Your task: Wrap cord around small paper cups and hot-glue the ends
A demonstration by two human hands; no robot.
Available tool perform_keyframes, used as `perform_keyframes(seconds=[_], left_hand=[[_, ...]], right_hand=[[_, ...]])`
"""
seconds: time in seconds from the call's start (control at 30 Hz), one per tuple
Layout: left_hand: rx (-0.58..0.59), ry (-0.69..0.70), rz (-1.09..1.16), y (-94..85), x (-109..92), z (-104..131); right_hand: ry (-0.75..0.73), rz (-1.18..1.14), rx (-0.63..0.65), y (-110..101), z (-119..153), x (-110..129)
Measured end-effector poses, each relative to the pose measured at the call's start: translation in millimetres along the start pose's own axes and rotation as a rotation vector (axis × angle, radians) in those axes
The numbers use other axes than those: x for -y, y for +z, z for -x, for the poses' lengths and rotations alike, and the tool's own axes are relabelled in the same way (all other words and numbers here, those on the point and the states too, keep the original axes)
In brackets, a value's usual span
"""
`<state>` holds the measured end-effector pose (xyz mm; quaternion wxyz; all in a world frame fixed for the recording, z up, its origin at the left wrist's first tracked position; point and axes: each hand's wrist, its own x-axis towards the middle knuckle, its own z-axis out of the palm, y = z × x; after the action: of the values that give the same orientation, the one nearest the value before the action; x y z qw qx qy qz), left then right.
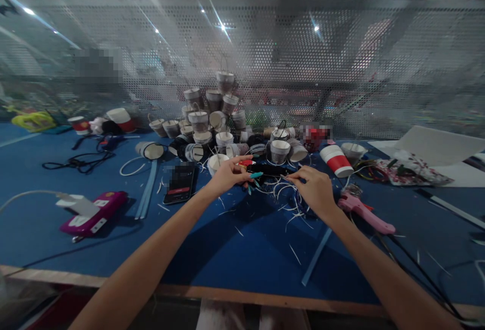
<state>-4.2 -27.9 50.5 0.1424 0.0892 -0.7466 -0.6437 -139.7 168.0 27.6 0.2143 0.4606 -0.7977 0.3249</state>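
My left hand [231, 172] is closed, thumb and fingers pinched together beside small teal and red-yellow parts; exactly what it grips is too small to make out. A dark, strip-like thing [267, 170] spans the gap between my hands. At its right end the thumb and forefinger of my right hand [316, 188] pinch a thin strand [287, 175]. Pale strand offcuts [295, 214] lie scattered on the table below. Just behind my hands stand small whitish cups with wire handles, among them one cup [280, 151] near the middle.
Cups with wire handles [199, 120] are piled before a perforated metal screen [265, 47]. Left on the blue table [235, 264] are a phone [180, 183], a purple power strip [94, 214] and cables. A pink glue gun [367, 213] and red-white cup [336, 161] lie right.
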Motion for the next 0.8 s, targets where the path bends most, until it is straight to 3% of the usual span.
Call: perform_keyframes(seconds=[0.8], left_hand=[[0.016, -0.021, -0.008, 1.5, 0.0, 0.5]], right_hand=[[-0.051, 0.031, -0.098, 3.8, -1.7, -2.8]])
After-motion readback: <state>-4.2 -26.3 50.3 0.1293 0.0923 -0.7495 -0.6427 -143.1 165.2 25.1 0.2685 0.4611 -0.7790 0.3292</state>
